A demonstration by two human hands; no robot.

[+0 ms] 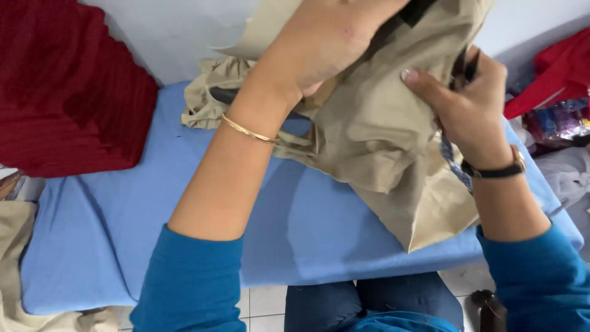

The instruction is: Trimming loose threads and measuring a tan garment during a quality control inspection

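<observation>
One crumpled beige cotton garment (pixel 375 123) is held up above the blue padded counter (pixel 153 227), its lower corner hanging past the near edge and its far end trailing on the blue surface. Left hand (pixel 326 43) grips the upper folds, fingers curled into the cloth. Right hand (pixel 470 101) clamps the right edge, thumb pressed flat on the fabric, fingers pinching it from behind. Thin gold bangle (pixel 249 130) on the left wrist; dark-strapped watch (pixel 499 170) on the right. Dark red knitted cloth (pixel 67 92) lies at far left.

Left hand (pixel 326 40) and right hand (pixel 470 101), raised, clenched
</observation>
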